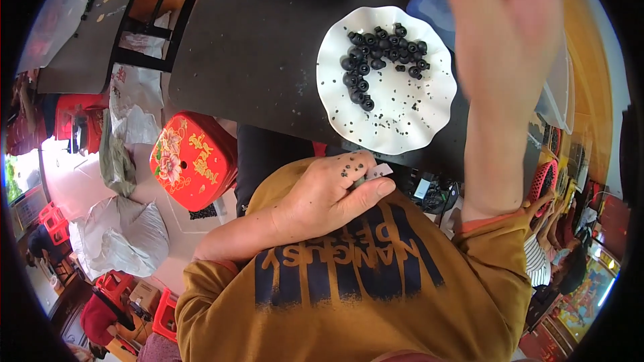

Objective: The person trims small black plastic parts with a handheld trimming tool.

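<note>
My left hand [339, 186] is drawn in against my belly just below the table edge, with its fingers curled. A small pale, flat piece [380, 171] with dark specks sticks out between thumb and forefinger. Black crumbs cling to the back of that hand. In front of it stands a white scalloped plate [429, 110]. Small round black parts with short necks [389, 47] lie bunched on its far and left side, and black crumbs dot the rest. To the right of the plate, my right hand [510, 20] is raised and smeared by motion; its fingers run out of view.
The dark table [248, 47] carries scattered crumbs. Bluish plastic tubs [433, 10] stand beyond and right of the plate. A red stool [191, 161] and a white sack [121, 234] are at left. Cables and a small device [424, 189] lie beneath the near edge.
</note>
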{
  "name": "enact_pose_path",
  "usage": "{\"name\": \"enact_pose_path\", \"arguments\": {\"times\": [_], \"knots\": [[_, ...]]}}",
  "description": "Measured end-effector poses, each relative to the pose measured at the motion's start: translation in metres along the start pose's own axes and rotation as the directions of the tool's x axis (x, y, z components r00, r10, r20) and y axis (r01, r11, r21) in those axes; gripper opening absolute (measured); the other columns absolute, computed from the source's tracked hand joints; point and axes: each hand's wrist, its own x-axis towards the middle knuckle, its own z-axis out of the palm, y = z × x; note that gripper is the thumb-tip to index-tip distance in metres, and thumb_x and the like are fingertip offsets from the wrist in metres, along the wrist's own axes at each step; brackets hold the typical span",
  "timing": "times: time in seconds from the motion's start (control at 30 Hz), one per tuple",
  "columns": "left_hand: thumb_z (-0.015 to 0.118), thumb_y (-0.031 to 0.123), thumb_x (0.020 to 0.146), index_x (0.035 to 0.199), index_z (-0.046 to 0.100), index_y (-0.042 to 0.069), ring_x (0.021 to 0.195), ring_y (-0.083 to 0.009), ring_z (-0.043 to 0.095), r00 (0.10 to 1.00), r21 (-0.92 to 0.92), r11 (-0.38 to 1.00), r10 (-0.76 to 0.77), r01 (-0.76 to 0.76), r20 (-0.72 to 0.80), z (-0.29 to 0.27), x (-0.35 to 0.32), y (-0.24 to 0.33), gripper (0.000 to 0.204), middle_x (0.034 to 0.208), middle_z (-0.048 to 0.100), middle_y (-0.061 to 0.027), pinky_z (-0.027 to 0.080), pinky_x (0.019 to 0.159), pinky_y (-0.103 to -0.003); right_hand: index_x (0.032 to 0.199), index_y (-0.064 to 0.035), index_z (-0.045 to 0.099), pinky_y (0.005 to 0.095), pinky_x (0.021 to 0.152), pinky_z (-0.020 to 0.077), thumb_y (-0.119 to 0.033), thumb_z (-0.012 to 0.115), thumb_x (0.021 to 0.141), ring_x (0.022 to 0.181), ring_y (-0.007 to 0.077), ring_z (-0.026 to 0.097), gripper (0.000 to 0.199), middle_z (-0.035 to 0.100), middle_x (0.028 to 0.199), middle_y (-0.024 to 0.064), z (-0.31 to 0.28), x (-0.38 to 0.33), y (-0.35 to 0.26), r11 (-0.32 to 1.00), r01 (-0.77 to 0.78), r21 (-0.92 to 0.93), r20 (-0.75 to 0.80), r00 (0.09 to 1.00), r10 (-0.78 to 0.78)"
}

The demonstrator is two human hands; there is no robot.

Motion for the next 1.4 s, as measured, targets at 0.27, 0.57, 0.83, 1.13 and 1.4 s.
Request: {"name": "enact_pose_path", "arguments": {"times": [0.27,0.57,0.83,1.13,1.4], "knots": [[0.056,0.030,0.085,0.082,0.051,-0.002,0.056,-0.0267,0.049,0.994,-0.009,0.998,-0.068,0.069,0.081,-0.001,0.007,-0.012,0.032,0.064,0.048,-0.0138,0.040,0.053,-0.032,0.085,-0.0029,0.058,0.0325,0.062,0.0434,-0.008,0.063,0.073,0.071,0.0246,0.054,0.014,0.058,0.078,0.0081,0.017,-0.109,0.000,0.950,-0.293,0.110,0.437,0.872,0.218],[0.054,0.029,0.087,0.075,0.049,-0.001,0.052,-0.0255,0.044,0.997,-0.013,0.997,-0.078,0.079,0.021,0.006,0.010,-0.011,0.032,0.060,0.044,-0.0123,0.037,0.051,-0.033,0.088,-0.0035,0.058,0.0343,0.063,0.0431,-0.006,0.064,0.070,0.072,0.0260,0.053,0.020,0.054,0.081,0.0081,0.031,-0.120,0.012,0.973,-0.219,0.073,0.481,0.862,0.157],[0.055,0.027,0.086,0.075,0.049,0.000,0.052,-0.0233,0.042,0.993,-0.040,0.993,-0.114,0.115,0.032,0.004,0.012,-0.010,0.029,0.060,0.043,-0.0110,0.037,0.051,-0.031,0.094,-0.0045,0.058,0.0294,0.062,0.0424,-0.002,0.061,0.071,0.069,0.0198,0.052,0.023,0.052,0.081,0.0062,0.028,-0.121,0.013,0.969,-0.237,0.075,0.433,0.883,0.182],[0.062,0.021,0.081,0.078,0.055,0.002,0.055,-0.0222,0.051,0.980,0.058,0.998,0.007,0.004,-0.199,-0.013,0.019,0.005,0.021,0.062,0.050,-0.0098,0.040,0.052,-0.029,0.098,0.0011,0.054,0.0215,0.062,0.0415,-0.013,0.058,0.080,0.067,0.0081,0.049,0.024,0.055,0.082,0.0038,-0.003,-0.109,-0.009,-0.342,-0.710,0.615,0.775,0.464,0.429],[0.067,0.025,0.076,0.073,0.054,0.004,0.052,-0.0216,0.051,0.966,0.217,0.974,0.112,-0.061,-0.232,-0.008,0.026,-0.003,0.025,0.061,0.051,-0.0072,0.040,0.048,-0.029,0.100,-0.0012,0.052,0.0207,0.065,0.0412,-0.008,0.055,0.082,0.071,0.0068,0.050,0.020,0.054,0.083,0.0014,-0.001,-0.118,-0.024,-0.524,-0.629,0.574,0.819,0.441,0.368]]}}
